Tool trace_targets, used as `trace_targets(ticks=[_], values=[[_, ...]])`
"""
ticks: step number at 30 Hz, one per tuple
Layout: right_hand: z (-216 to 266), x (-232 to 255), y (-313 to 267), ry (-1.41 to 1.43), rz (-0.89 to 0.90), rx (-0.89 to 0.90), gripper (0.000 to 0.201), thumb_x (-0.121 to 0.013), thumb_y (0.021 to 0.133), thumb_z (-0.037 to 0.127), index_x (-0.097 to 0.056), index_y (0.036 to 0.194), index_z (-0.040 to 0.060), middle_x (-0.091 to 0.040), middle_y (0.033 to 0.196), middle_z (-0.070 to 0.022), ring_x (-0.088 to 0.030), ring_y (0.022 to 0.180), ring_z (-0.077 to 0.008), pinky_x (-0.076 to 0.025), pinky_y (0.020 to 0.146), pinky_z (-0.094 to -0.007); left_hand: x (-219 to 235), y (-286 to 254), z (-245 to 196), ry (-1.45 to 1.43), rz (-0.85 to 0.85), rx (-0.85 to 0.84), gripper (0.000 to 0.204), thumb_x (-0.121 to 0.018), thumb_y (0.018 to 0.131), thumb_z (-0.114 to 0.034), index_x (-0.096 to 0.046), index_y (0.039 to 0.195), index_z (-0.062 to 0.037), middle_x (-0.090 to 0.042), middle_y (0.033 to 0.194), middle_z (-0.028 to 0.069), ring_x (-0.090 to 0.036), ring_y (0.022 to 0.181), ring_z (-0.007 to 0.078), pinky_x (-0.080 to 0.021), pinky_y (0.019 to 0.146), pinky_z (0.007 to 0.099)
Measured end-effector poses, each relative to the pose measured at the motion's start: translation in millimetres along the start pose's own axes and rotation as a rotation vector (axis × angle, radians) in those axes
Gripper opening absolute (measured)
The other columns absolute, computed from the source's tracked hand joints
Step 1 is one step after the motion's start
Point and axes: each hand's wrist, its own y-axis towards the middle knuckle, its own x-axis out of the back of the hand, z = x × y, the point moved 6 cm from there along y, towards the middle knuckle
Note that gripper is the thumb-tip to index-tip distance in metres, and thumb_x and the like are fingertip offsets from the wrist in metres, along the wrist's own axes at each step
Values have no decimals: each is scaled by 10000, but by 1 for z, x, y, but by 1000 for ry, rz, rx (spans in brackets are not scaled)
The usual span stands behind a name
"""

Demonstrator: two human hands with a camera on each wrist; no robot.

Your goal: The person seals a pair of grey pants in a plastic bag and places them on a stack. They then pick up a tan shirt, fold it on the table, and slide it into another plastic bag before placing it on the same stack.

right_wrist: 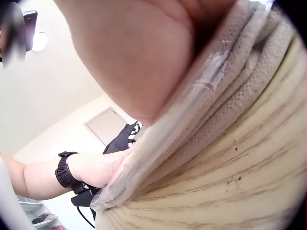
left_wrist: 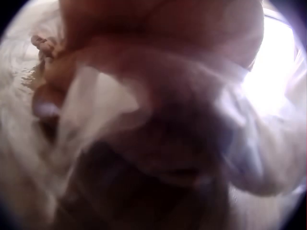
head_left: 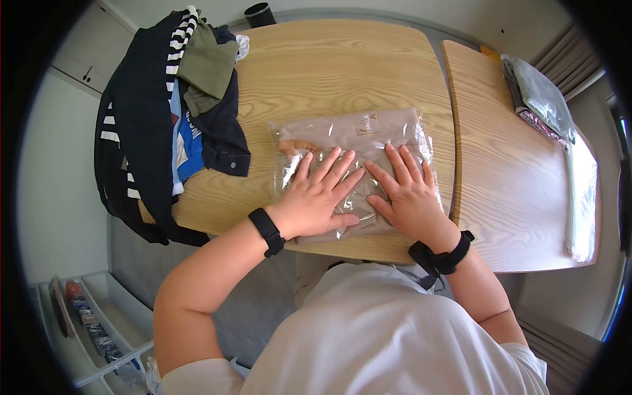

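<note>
A folded beige-pink garment in a clear plastic bag [head_left: 388,124] lies flat on the wooden table, a small printed square mark near its top edge. My left hand [head_left: 315,203] rests on the bag's left half with fingers spread. On the right half, my right hand [head_left: 415,201] presses down, its fingers straight and pointing up the bag. The right wrist view shows the heel of that hand on the plastic, with folded knit layers [right_wrist: 240,79] at the bag's edge. In the left wrist view, skin and crinkled plastic [left_wrist: 91,105] appear blurred.
A heap of clothes [head_left: 141,118], dark, striped and olive, hangs over the table's left side. On the adjoining right table [head_left: 487,164] lie a bagged dark garment [head_left: 540,85] and clear plastic sleeves [head_left: 582,204]. A black bin [head_left: 260,14] stands behind; a white divided drawer unit [head_left: 99,329] is lower left.
</note>
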Motion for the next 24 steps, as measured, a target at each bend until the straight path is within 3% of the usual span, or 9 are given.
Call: trace_targets(ticks=[4,7,8,11,16,24], values=[[-2,-1,0,44,-28,-12,533,-593,842,465,-485,1328,275,-337,1456,-129,-288,1353,-354,-257,1034,-611,1,0,6,-88,38,-6,823,-514,841,-598,-252,1467,-133,-107,1540,160,-92,1422,342,-140,1085,597],[2,8,3,-5,32,-61,551,-637,800,471,-511,1305,288,-328,1459,-135,-265,1364,-358,-255,1038,-612,19,-4,16,-223,-70,-8,842,-537,816,-615,-259,1467,-160,-103,1541,158,-92,1420,351,-132,1094,588],[4,12,6,-42,29,-73,579,-674,761,472,-525,1293,296,-319,1461,-146,-243,1374,-362,-245,1043,-612,19,-7,16,43,-25,-22,885,-542,784,-658,-260,1468,-173,-108,1539,161,-93,1417,363,-128,1097,588],[1,14,13,-74,57,-46,593,-659,770,491,-508,1310,299,-305,1468,-157,-235,1378,-368,-233,1049,-614,23,-9,24,148,-29,14,915,-537,764,-689,-260,1468,-174,-110,1538,163,-87,1417,366,-131,1096,592],[-10,2,11,37,82,-43,599,-619,799,525,-474,1338,309,-276,1483,-160,-215,1383,-382,-222,1053,-619,5,-11,39,95,6,43,929,-419,776,-768,-230,1480,-191,-91,1542,164,-39,1421,372,-95,1088,617],[-11,-2,13,31,121,-51,595,-606,811,526,-465,1346,308,-269,1483,-167,-222,1376,-396,-243,1043,-621,4,-8,39,34,42,50,943,-492,767,-731,-228,1475,-168,-75,1542,165,-43,1416,391,-108,1078,630]])
